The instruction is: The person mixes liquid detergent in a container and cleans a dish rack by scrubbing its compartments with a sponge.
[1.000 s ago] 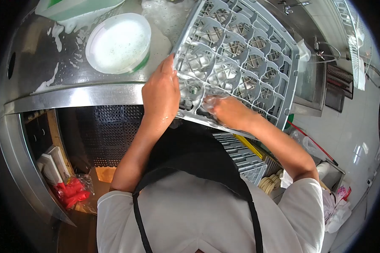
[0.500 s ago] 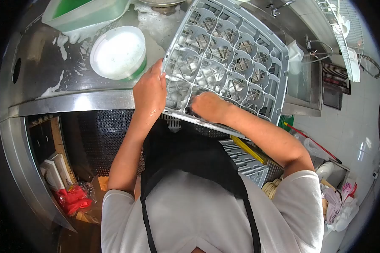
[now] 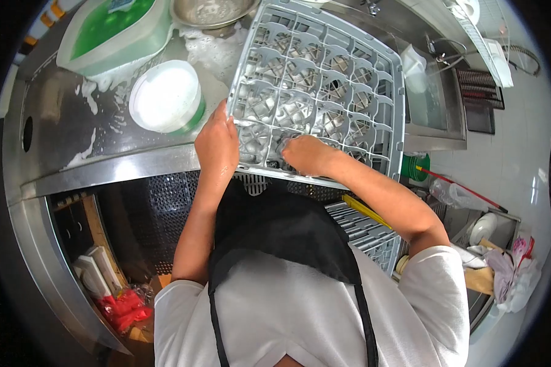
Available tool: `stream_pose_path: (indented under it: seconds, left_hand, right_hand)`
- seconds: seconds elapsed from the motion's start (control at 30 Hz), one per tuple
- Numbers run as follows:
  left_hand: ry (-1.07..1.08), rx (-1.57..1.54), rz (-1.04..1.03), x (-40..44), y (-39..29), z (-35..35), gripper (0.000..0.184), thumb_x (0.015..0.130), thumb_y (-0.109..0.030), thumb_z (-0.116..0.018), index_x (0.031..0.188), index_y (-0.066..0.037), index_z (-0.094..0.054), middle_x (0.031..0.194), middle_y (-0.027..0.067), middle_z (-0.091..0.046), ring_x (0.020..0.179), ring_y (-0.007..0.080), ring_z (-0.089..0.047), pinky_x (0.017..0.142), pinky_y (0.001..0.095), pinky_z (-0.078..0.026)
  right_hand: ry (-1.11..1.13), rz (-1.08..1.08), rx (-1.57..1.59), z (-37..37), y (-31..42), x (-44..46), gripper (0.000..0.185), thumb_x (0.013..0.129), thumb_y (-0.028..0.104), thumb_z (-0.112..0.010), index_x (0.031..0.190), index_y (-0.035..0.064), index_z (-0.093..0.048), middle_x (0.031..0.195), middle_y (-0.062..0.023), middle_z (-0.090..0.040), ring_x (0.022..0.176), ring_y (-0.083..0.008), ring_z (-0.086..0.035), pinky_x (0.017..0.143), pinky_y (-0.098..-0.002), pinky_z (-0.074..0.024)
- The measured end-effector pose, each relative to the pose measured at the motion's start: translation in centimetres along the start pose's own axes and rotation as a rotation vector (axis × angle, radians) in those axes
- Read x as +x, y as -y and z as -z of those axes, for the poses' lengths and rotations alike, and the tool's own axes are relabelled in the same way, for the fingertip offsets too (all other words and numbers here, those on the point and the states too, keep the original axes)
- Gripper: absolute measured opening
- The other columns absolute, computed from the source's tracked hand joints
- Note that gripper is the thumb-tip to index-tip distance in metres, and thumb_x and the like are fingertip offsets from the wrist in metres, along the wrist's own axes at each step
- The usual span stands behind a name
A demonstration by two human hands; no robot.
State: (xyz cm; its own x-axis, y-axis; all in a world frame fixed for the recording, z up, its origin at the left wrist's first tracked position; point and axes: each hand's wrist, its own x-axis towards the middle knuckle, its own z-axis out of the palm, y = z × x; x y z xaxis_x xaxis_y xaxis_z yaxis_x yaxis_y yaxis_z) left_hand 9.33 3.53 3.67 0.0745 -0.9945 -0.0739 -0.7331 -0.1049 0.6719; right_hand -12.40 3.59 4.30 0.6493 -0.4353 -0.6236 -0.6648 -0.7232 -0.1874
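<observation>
A grey plastic dishwasher rack (image 3: 400,113), split into many square compartments, stands tilted on the steel counter with white suds on its lattice. My left hand (image 3: 217,144) is closed on the rack's left edge near the front corner. Bent into a compartment near the rack's front side is my right hand (image 3: 309,155), its fingers curled. A small greyish thing shows at those fingertips, too hidden to name. Left of the rack, a round tub (image 3: 165,101) full of white foam sits close to my left hand.
Behind the tub are a larger container (image 3: 73,64) of green liquid and a metal bowl (image 3: 213,17). Foam streaks the steel counter (image 3: 49,131). To the right is a sink (image 3: 434,104) with a hose tap. More racks (image 3: 364,235) are stacked below, near my right elbow.
The view has shifted, showing more of the green-liquid container and metal bowl. My right hand has moved slightly within the rack; my left keeps its hold on the edge.
</observation>
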Motion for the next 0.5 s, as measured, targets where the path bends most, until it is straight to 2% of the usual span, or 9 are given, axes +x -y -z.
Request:
stream_pose_path:
  seconds: [0.07, 0.13, 0.23, 0.27, 0.3, 0.37, 0.4, 0.5]
  left_hand:
    - [0.035, -0.002, 0.036, -0.1, -0.4, 0.5, 0.04, 0.092, -0.006, -0.06, 0.131, -0.001, -0.057, 0.117, 0.022, -0.067, 0.103, 0.0388, -0.066, 0.085, 0.0472, -0.052]
    - [-0.135, 0.047, -0.092, -0.2, 0.5, -0.6, 0.04, 0.091, -0.006, -0.062, 0.13, -0.001, -0.058, 0.118, 0.0212, -0.067, 0.104, 0.0382, -0.065, 0.087, 0.0469, -0.051]
    - [-0.361, 0.111, -0.408, -0.4, -0.5, 0.0, 0.039, 0.088, -0.006, -0.065, 0.127, -0.002, -0.061, 0.117, 0.0194, -0.067, 0.105, 0.0365, -0.065, 0.089, 0.046, -0.051]
    - [-0.434, 0.126, -0.525, -0.5, -1.3, 0.5, 0.039, 0.088, -0.006, -0.066, 0.126, -0.002, -0.061, 0.117, 0.0187, -0.067, 0.105, 0.0358, -0.065, 0.09, 0.0457, -0.051]
    - [-0.361, 0.104, -0.637, -0.7, -1.9, 0.8, 0.033, 0.086, -0.006, -0.067, 0.119, -0.003, -0.065, 0.113, 0.0168, -0.067, 0.101, 0.0339, -0.066, 0.089, 0.0458, -0.052]
    - [-0.023, 0.047, -0.841, -1.5, -2.6, 0.6, 0.031, 0.086, -0.007, -0.067, 0.117, -0.001, -0.065, 0.115, 0.0172, -0.067, 0.101, 0.0349, -0.066, 0.089, 0.0462, -0.052]
    - [0.153, 0.022, -0.933, -1.7, -3.0, 0.3, 0.03, 0.087, -0.008, -0.067, 0.116, 0.0, -0.065, 0.115, 0.0173, -0.067, 0.101, 0.0354, -0.066, 0.089, 0.0463, -0.052]
    - [0.785, 0.162, -0.73, -2.0, -6.0, -2.4, 0.03, 0.088, -0.008, -0.067, 0.116, 0.004, -0.065, 0.125, 0.0207, -0.064, 0.11, 0.0382, -0.063, 0.094, 0.0461, -0.051]
  right_hand:
    - [-0.021, 0.016, 0.026, 0.5, -0.3, -0.5, 0.015, 0.078, 0.006, -0.067, 0.089, -0.0028, -0.073, 0.1, -0.0201, -0.073, 0.094, -0.0352, -0.071, 0.08, -0.0417, -0.058]
    - [-0.08, 0.032, 0.069, 1.1, -0.3, -1.8, 0.016, 0.078, 0.005, -0.068, 0.092, -0.0027, -0.072, 0.105, -0.0202, -0.072, 0.098, -0.0353, -0.07, 0.082, -0.0421, -0.0581]
    - [-0.651, 0.136, 0.175, -1.9, -1.5, -4.3, 0.023, 0.076, 0.006, -0.072, 0.098, -0.0003, -0.072, 0.113, -0.0188, -0.071, 0.103, -0.034, -0.069, 0.084, -0.0425, -0.0583]
    - [-0.755, -0.02, 0.379, -2.5, -1.5, -6.2, 0.026, 0.078, 0.008, -0.073, 0.102, 0.0011, -0.072, 0.114, -0.0185, -0.071, 0.104, -0.0337, -0.069, 0.087, -0.0424, -0.0579]
    - [-0.85, -0.175, 0.584, -2.4, -0.8, -8.6, 0.028, 0.079, 0.01, -0.075, 0.106, 0.0024, -0.071, 0.114, -0.0182, -0.071, 0.105, -0.0334, -0.069, 0.089, -0.0424, -0.0575]
    - [-1.086, -0.414, 0.382, -3.9, -0.3, -12.5, 0.029, 0.084, 0.018, -0.075, 0.109, 0.0023, -0.071, 0.113, -0.0182, -0.071, 0.105, -0.0339, -0.069, 0.092, -0.0424, -0.0564]
    - [-1.061, -0.529, 0.431, -5.0, 0.2, -14.7, 0.035, 0.087, 0.028, -0.076, 0.11, 0.0018, -0.072, 0.112, -0.0179, -0.071, 0.105, -0.0354, -0.068, 0.094, -0.0418, -0.0551]
    - [-0.984, -0.531, 0.4, -8.7, 1.1, -18.2, 0.049, 0.08, 0.043, -0.079, 0.107, 0.0013, -0.073, 0.109, -0.0167, -0.072, 0.105, -0.0348, -0.068, 0.094, -0.0431, -0.0537]
